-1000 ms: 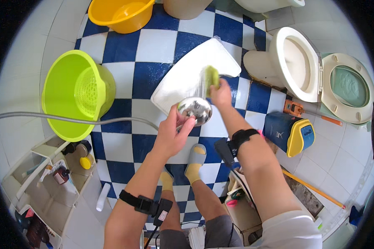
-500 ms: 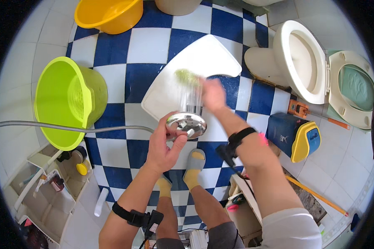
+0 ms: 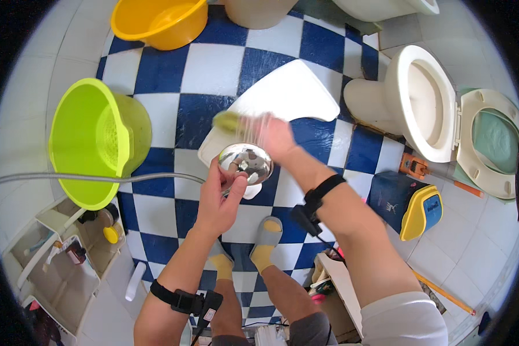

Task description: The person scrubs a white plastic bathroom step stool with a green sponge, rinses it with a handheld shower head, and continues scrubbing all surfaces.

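Observation:
My left hand [image 3: 219, 200] is closed round a chrome shower head [image 3: 249, 161], whose water sprays away from me. A grey metal hose [image 3: 138, 179] trails off to the left from it. In the water streams, my right hand [image 3: 275, 138] grips a light green scrubbing sponge [image 3: 226, 120]; its fingers are partly blurred. Both hand and sponge are over the left part of a white panel with rounded corners [image 3: 297, 92]. The panel lies tilted across the blue and white tiles, and its near corner is partly hidden by my hands and the shower head.
A lime green bucket [image 3: 135, 130] stands left, a yellow basin [image 3: 179, 29] far left. To the right are a toilet [image 3: 406, 86] with its seat raised and a blue bin with a yellow lid [image 3: 412, 216]. Storage compartments [image 3: 63, 300] line the near left. My slippered feet [image 3: 268, 230] are below.
My right hand and the sponge have moved left and slightly nearer across the panel. The shower head has shifted slightly left and nearer my body's left side, still spraying. The whole view has shifted slightly.

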`<move>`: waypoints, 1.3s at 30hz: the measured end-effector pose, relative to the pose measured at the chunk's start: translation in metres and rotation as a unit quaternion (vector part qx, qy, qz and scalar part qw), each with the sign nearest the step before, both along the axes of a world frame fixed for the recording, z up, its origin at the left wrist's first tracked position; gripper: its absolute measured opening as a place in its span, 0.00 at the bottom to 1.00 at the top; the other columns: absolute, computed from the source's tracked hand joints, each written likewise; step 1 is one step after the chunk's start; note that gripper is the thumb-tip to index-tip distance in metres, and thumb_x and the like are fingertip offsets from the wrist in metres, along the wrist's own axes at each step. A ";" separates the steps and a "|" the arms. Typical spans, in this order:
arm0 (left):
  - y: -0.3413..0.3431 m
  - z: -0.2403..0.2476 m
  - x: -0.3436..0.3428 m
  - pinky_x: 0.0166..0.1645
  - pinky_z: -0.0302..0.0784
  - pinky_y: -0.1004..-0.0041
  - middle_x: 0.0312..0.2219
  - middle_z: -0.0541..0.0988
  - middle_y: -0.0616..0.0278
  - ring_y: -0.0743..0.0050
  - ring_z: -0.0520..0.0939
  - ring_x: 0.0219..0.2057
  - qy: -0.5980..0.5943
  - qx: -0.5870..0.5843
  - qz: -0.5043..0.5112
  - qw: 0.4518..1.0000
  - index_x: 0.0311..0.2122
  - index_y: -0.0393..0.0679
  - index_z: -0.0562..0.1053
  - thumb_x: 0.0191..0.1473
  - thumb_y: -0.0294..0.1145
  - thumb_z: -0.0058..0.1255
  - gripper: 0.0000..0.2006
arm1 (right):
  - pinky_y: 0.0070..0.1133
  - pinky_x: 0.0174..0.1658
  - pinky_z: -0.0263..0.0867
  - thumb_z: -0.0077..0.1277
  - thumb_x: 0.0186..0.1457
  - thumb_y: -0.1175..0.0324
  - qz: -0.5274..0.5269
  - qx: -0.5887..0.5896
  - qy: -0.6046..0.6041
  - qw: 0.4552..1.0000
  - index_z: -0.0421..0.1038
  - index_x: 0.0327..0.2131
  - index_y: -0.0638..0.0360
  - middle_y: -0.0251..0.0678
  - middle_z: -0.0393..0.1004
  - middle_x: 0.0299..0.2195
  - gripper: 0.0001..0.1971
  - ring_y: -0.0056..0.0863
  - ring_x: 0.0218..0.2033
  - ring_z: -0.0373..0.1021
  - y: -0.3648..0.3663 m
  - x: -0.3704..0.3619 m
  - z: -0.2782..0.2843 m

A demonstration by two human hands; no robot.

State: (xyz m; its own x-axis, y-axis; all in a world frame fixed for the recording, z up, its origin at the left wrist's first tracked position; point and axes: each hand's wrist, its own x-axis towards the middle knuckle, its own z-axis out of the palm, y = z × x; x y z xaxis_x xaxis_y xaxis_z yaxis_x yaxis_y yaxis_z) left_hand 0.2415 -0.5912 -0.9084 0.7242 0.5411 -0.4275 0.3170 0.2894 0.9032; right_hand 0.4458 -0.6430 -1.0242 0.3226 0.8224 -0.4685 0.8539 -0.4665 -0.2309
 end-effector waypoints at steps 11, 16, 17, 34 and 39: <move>-0.043 -0.049 -0.113 0.39 0.74 0.77 0.30 0.78 0.65 0.82 0.76 0.32 0.089 -0.021 0.067 0.994 0.54 0.37 0.66 0.62 0.36 0.54 0.20 | 0.36 0.38 0.73 0.59 0.52 0.55 -0.005 0.115 0.027 0.993 0.71 0.55 0.44 0.39 0.76 0.32 0.25 0.41 0.39 0.73 -0.038 -0.064 0.000; -0.062 -0.040 -0.132 0.42 0.79 0.70 0.31 0.82 0.55 0.65 0.84 0.33 0.090 0.048 -0.052 0.993 0.56 0.36 0.67 0.57 0.34 0.56 0.24 | 0.32 0.42 0.67 0.57 0.52 0.61 0.149 0.135 0.074 0.977 0.71 0.54 0.39 0.34 0.75 0.31 0.24 0.38 0.43 0.69 -0.108 -0.111 0.003; -0.063 -0.037 -0.134 0.40 0.80 0.70 0.30 0.82 0.55 0.65 0.84 0.32 0.053 0.042 -0.052 0.996 0.56 0.36 0.68 0.57 0.34 0.57 0.24 | 0.31 0.41 0.67 0.57 0.52 0.62 0.178 0.123 0.075 0.973 0.71 0.54 0.38 0.34 0.74 0.30 0.23 0.37 0.42 0.69 -0.120 -0.104 0.009; -0.044 -0.024 -0.144 0.42 0.80 0.68 0.32 0.83 0.53 0.60 0.85 0.34 0.035 0.070 -0.025 0.997 0.54 0.33 0.68 0.56 0.33 0.56 0.23 | 0.34 0.36 0.70 0.61 0.51 0.58 0.081 0.154 0.068 0.982 0.69 0.52 0.47 0.39 0.76 0.31 0.25 0.42 0.34 0.71 -0.118 -0.135 0.015; -0.035 -0.019 -0.134 0.45 0.81 0.67 0.33 0.83 0.52 0.60 0.86 0.36 -0.008 0.052 -0.027 0.998 0.55 0.33 0.67 0.57 0.33 0.55 0.23 | 0.40 0.44 0.72 0.63 0.51 0.50 -0.409 -0.091 0.021 0.908 0.65 0.49 0.58 0.52 0.79 0.34 0.29 0.52 0.42 0.76 -0.183 -0.114 -0.003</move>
State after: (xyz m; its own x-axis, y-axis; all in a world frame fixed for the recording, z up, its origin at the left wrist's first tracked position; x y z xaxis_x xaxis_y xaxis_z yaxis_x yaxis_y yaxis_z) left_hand 0.1075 -0.6266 -0.9271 0.7600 0.5411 -0.3601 0.3154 0.1774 0.9322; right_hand 0.3316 -0.8261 -1.0268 0.7697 0.2242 -0.5977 0.1974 -0.9740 -0.1112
